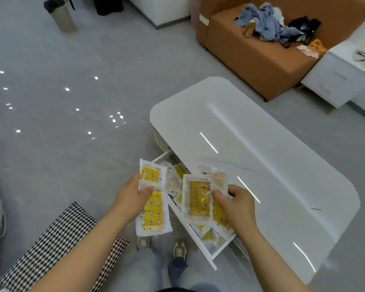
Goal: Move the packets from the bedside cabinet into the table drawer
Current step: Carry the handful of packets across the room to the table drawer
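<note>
My left hand grips a bunch of yellow-and-white packets just left of the open table drawer. Over that drawer, my right hand pinches another small stack of packets by its right edge. More of the same packets lie loose inside the drawer, partly hidden by the ones I hold. The drawer sticks out from under the glossy white table.
A white bedside cabinet with drawers stands at the far right, beside an orange sofa strewn with clothes. A houndstooth cushion lies at the lower left. A metal bin stands far left on the grey floor. My feet are below the drawer.
</note>
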`<action>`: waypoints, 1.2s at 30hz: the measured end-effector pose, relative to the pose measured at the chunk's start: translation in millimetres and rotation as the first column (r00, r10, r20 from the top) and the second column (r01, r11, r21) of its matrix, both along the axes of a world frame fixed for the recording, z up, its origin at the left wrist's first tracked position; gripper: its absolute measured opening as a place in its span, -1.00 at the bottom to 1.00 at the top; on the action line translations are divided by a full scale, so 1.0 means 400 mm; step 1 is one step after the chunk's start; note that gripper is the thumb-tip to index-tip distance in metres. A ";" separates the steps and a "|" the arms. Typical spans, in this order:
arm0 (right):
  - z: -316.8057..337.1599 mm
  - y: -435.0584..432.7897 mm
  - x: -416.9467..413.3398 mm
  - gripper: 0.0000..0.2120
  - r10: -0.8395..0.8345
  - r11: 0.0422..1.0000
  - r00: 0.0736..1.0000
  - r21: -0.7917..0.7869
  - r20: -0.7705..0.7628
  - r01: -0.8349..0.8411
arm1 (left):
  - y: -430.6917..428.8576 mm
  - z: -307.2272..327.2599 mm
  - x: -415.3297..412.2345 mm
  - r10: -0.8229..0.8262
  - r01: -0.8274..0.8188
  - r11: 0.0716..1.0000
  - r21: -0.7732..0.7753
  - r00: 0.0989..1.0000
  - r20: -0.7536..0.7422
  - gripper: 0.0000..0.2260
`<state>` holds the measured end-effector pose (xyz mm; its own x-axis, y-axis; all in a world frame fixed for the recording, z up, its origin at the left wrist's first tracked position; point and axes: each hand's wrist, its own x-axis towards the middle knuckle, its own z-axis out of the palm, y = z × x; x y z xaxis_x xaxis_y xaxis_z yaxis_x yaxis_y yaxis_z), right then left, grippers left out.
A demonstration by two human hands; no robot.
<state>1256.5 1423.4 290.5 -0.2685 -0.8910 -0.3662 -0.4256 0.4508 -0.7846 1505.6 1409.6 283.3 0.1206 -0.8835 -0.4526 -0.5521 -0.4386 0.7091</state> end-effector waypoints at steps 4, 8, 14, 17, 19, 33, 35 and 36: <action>-0.027 -0.028 0.004 -0.89 -0.122 0.991 0.992 0.042 -0.022 0.123 | -0.122 -0.080 0.013 -0.080 0.080 0.992 0.096 0.997 0.003 -0.89; -0.050 -0.051 0.022 -0.87 -0.256 0.963 0.965 0.077 -0.058 0.260 | -0.242 -0.160 0.026 -0.167 0.161 0.963 0.216 0.986 0.013 -0.87; -0.114 -0.081 0.063 -0.86 -0.434 0.885 0.898 0.156 -0.068 0.439 | -0.401 -0.296 0.005 -0.282 0.257 0.900 0.351 0.959 0.020 -0.82; -0.147 -0.098 0.081 -0.87 -0.473 0.863 0.879 0.172 -0.060 0.476 | -0.451 -0.359 -0.022 -0.290 0.270 0.888 0.373 0.957 -0.001 -0.74; -0.168 -0.109 0.089 -0.81 -0.498 0.850 0.867 0.184 -0.027 0.494 | -0.482 -0.409 -0.031 -0.266 0.270 0.879 0.393 0.962 -0.065 -0.74; -0.350 -0.181 0.138 -0.90 -0.443 0.839 0.893 0.316 -0.078 0.443 | -0.538 -0.510 0.022 -0.527 0.452 0.789 0.416 0.846 0.081 -0.63; -0.379 -0.210 0.149 -0.92 -0.392 0.853 0.915 0.335 -0.094 0.400 | -0.537 -0.496 0.055 -0.605 0.523 0.758 0.390 0.787 0.119 -0.64; -0.392 -0.226 0.155 -0.94 -0.360 0.858 0.928 0.355 -0.101 0.371 | -0.538 -0.488 0.072 -0.653 0.565 0.728 0.388 0.744 0.143 -0.64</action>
<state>1318.3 1333.1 133.5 -0.5650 -0.5333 -0.6295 -0.1952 0.8277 -0.5261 1534.3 1194.5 88.2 -0.2477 -0.6284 -0.7374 -0.9118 -0.1060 0.3967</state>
